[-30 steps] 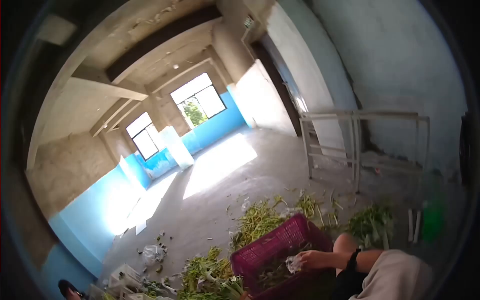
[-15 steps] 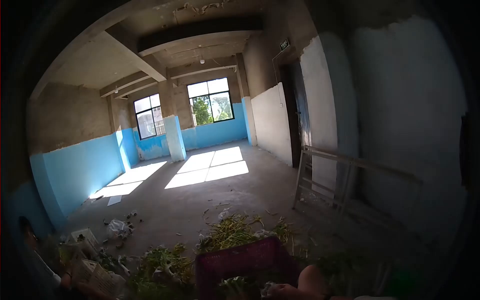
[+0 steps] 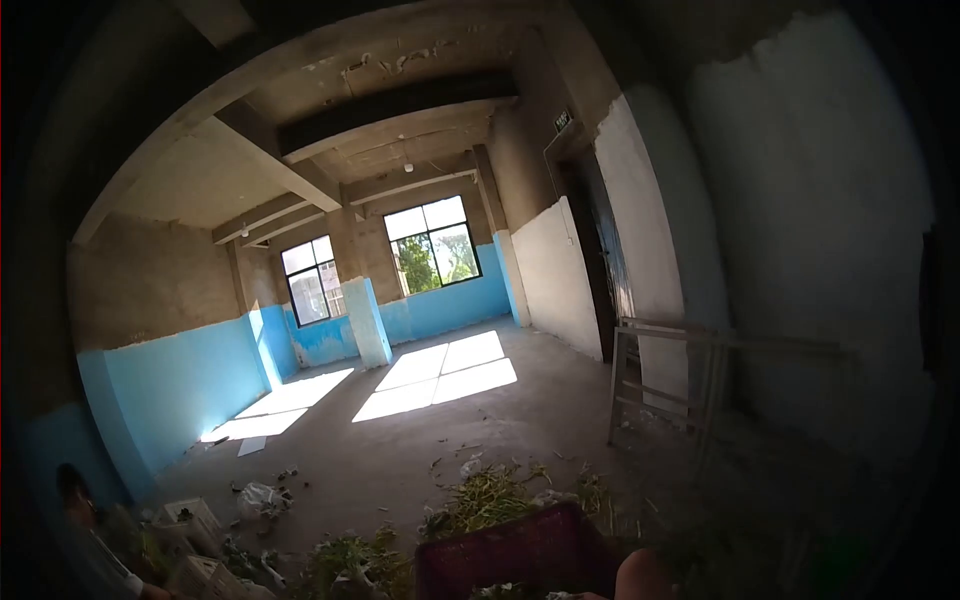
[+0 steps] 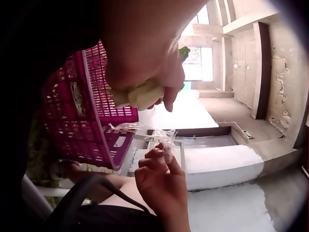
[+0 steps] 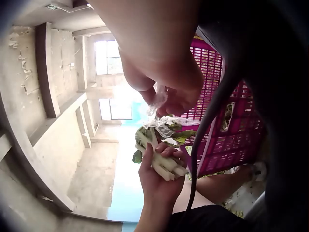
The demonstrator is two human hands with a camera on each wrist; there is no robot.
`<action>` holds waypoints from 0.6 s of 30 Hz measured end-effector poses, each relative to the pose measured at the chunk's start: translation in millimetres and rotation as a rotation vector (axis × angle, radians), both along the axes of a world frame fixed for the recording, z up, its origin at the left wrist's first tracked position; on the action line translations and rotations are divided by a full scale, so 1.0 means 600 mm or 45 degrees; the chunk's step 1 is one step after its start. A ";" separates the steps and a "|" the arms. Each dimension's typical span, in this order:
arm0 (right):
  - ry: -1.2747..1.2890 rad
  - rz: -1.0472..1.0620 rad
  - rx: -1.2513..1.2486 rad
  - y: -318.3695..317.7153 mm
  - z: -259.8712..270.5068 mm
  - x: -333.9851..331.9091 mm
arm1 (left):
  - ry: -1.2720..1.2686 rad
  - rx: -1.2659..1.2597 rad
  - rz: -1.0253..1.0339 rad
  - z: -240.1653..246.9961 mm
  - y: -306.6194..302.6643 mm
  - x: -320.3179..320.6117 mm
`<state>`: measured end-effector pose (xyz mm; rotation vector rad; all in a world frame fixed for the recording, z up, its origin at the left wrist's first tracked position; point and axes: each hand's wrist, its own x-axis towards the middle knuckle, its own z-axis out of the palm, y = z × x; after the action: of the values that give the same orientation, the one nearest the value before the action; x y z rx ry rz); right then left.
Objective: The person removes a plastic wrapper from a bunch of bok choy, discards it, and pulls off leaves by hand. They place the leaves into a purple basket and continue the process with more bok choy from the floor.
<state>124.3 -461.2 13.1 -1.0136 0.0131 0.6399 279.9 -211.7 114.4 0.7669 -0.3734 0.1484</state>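
Note:
My left hand grips a bunch of leafy greens by its thick pale stalks, the green leaves pointing away from the palm. Thumb and fingertips of my right hand pinch thin clear plastic, crumpled into loose strips. In the right wrist view, the plastic hangs down over the leaf end of the greens. Both hands are up close to the purple crate, which has slotted walls. At the bottom of the head view the crate shows, while the hands are almost wholly out of frame.
Trimmed greens lie heaped on the floor beyond the crate. White plastic baskets stand at the left, beside another person. A metal frame stands by the right wall. One bare knee shows beside the crate.
My head view has levelled and lifted, so the crate sits lower in it. The right hand, earlier seen over the crate with the crumpled plastic, has nearly dropped out of that view.

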 end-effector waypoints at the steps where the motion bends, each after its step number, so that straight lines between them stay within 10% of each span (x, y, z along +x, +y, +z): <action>1: 0.097 -0.013 0.004 0.001 -0.023 -0.001 | 0.092 0.006 -0.029 -0.050 -0.008 -0.043; 6: -0.094 0.281 -0.378 -0.002 -0.070 0.004 | 0.760 0.143 -0.072 -0.262 -0.036 -0.302; 18: -0.208 0.566 -0.526 -0.015 -0.021 -0.037 | 1.042 0.559 -0.053 -0.151 -0.100 -0.380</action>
<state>101.9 -470.2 0.7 -1.4859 -0.2377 0.9817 52.0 -271.6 23.7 1.1752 0.3716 -0.2973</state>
